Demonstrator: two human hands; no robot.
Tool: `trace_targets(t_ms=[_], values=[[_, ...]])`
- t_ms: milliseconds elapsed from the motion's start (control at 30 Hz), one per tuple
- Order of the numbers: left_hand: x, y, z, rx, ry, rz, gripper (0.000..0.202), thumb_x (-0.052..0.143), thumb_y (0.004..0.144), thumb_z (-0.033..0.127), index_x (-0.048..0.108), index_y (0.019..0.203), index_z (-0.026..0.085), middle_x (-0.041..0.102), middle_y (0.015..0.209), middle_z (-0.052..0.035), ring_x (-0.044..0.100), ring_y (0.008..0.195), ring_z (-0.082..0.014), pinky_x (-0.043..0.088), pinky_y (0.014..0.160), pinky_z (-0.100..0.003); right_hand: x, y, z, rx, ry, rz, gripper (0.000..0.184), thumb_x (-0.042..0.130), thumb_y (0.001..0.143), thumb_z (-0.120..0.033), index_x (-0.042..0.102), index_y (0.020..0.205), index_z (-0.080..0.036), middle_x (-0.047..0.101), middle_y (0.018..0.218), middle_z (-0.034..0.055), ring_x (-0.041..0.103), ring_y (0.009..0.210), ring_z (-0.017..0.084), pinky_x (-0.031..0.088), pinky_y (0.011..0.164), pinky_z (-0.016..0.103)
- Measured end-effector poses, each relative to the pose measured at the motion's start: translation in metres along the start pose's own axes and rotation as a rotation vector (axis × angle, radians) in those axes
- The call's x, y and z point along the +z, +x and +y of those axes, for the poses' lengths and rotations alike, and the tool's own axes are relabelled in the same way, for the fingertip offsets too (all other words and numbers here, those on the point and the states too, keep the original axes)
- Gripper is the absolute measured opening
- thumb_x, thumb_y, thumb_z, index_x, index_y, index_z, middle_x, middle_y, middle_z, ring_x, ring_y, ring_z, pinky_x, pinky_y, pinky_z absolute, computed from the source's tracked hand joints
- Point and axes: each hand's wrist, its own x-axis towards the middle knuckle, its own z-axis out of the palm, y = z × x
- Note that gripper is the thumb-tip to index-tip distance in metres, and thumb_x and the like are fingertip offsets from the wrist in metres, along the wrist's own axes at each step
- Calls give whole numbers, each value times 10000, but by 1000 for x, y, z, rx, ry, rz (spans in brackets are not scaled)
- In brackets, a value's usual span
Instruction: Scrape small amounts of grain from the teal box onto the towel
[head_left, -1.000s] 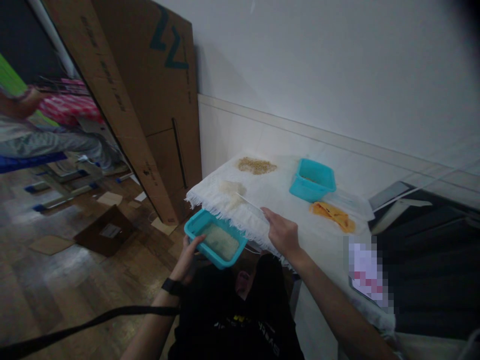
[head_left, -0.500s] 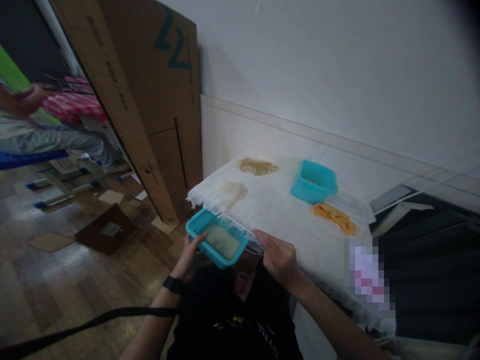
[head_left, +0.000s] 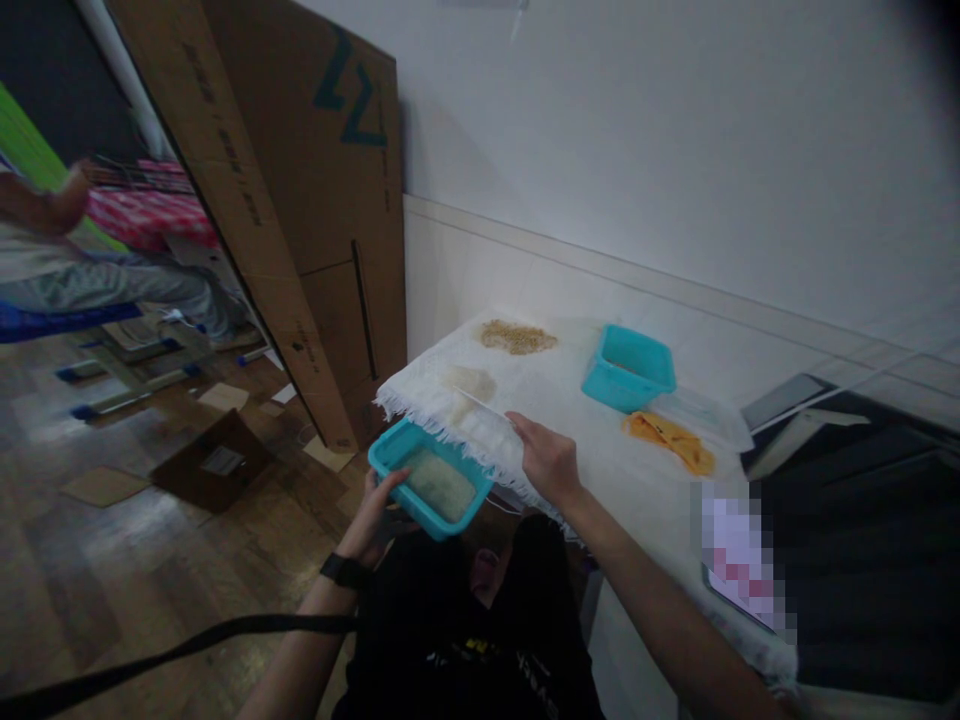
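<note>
My left hand (head_left: pixel 377 510) grips the near-left rim of a turquoise plastic container (head_left: pixel 380 452), holding it just below the table's fringed edge. White, rice-like grains (head_left: pixel 439 485) cover its bottom. My right hand (head_left: pixel 549 455) is closed on a thin whitish stick-like tool (head_left: pixel 487 405), whose exact kind I cannot make out. The tool's far end reaches a small spread of pale grains (head_left: pixel 471 383) on the white cloth (head_left: pixel 555 395). Farther back lies a patch of yellow-brown grains (head_left: pixel 517 337).
A second turquoise container (head_left: pixel 628 372) stands at the back right, beside a clear lid (head_left: pixel 712 420) and an orange-yellow cloth (head_left: pixel 670 442). A blurred-out phone (head_left: pixel 741 570) lies near the right edge. Tall cardboard (head_left: pixel 330 220) stands left; another person (head_left: pixel 45 230) sits beyond it.
My right hand has moved up and away from the container's rim, carrying the thin tool over the cloth to the pale grains. The left hand and container stay nearly in place.
</note>
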Motion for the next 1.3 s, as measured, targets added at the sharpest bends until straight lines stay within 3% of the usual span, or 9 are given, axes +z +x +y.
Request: trace_targets(t_ms=[333, 633, 833, 1033, 1167, 1300], values=[[3, -4, 0, -8, -8, -16, 666, 752, 862, 508, 400, 1409, 365, 639, 1122, -82, 736, 834, -274, 643, 737, -479, -26, -12, -33, -88, 154, -57, 646, 470, 858, 26, 667, 1412, -241, 813, 1204, 37, 791, 1058, 164, 645, 934, 270], [3, -5, 0, -13, -23, -30, 637, 746, 868, 489, 405, 1390, 360, 633, 1160, -90, 737, 877, -289, 645, 771, -509, -42, -23, -61, -141, 182, 12, 702, 426, 872, 58, 602, 1495, -214, 815, 1187, 58, 789, 1072, 168, 655, 926, 279], [3, -6, 2, -9, -20, -32, 655, 748, 868, 483, 396, 1406, 360, 633, 1133, -79, 729, 826, -266, 643, 734, -471, -12, 4, -36, 20, 45, 106, 547, 492, 919, 21, 715, 1350, -232, 837, 1103, 37, 811, 892, 163, 645, 828, 234], [0, -2, 3, -11, -15, 1, 678, 785, 829, 484, 413, 1383, 364, 635, 1109, -61, 704, 725, -221, 631, 686, -439, 24, 23, -8, 40, 50, -3, 559, 467, 880, 39, 742, 1301, -206, 836, 1098, 61, 807, 907, 186, 647, 839, 270], [-1, -3, 3, -4, -22, -8, 643, 768, 845, 481, 416, 1372, 367, 634, 1138, -72, 718, 769, -236, 634, 705, -446, 25, 13, -8, -7, 84, -70, 652, 447, 827, 65, 728, 1335, -233, 831, 1122, 50, 802, 948, 177, 649, 864, 278], [-3, -2, 2, -4, -22, -13, 651, 765, 848, 491, 415, 1383, 366, 638, 1170, -96, 741, 845, -281, 637, 724, -467, 8, 4, -18, -43, 151, -57, 617, 461, 849, 37, 725, 1327, -249, 826, 1156, 32, 798, 1012, 164, 646, 903, 279]])
